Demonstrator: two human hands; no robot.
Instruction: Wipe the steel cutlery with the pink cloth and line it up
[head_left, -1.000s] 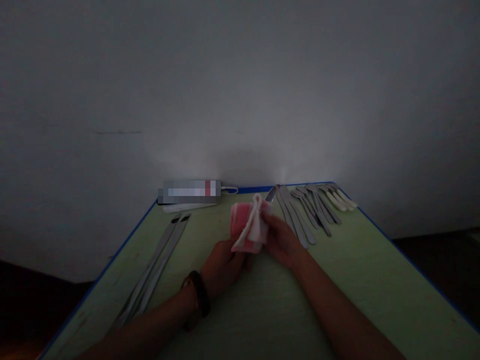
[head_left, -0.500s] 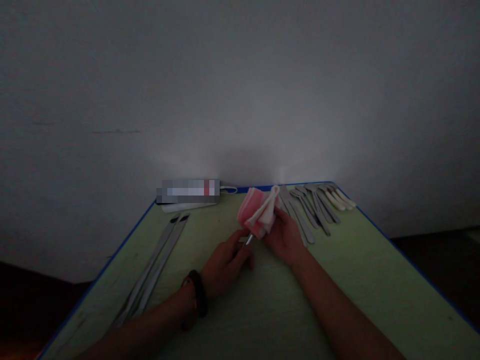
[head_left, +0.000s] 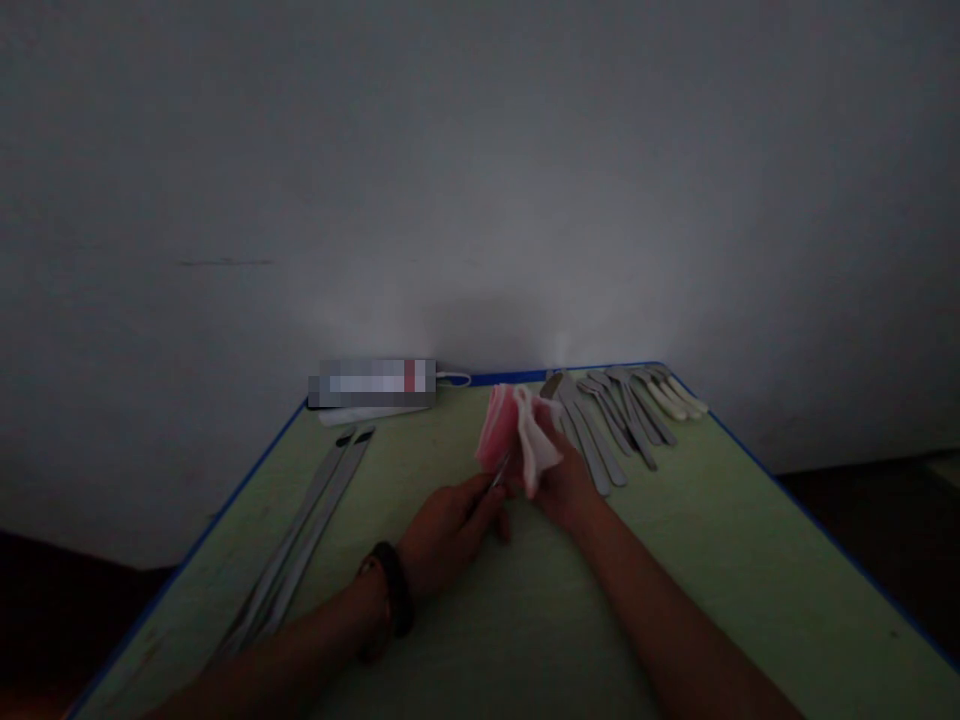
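The person's left hand [head_left: 457, 520] is in the lower middle of the frame, fingers curled and thumb laid along a slim metal utensil [head_left: 499, 472], held in a closed pinch. The right hand [head_left: 568, 480], just right of the centre, is partly curled and has hold of a folded pink and white cloth [head_left: 536, 445], which hides most of its fingers, so how tightly they close cannot be told. The cloth is near the middle of the frame, above the left fingertips, and the utensil runs up into its folds. A metal end [head_left: 552, 384] shows just beyond the cloth; whether it belongs to the same utensil is unclear.

A dark wristband [head_left: 395, 590] circles the left wrist. To the right of the cloth, a slanting row of cutlery lies toward the far edge: two flat metal pieces [head_left: 592, 432] nearest the right hand, then slimmer spoon-like pieces [head_left: 611, 410], and white-handled pieces [head_left: 667, 400] at the right end. At left of the frame, two long metal strips [head_left: 332, 502] with dark ends lie side by side, the left forearm partly covering their near ends. Farther up, a pixelated object [head_left: 371, 383] sits beside a white cable [head_left: 454, 380]. All this rests on a pale green table [head_left: 697, 530] edged in blue, against a grey wall [head_left: 480, 180].
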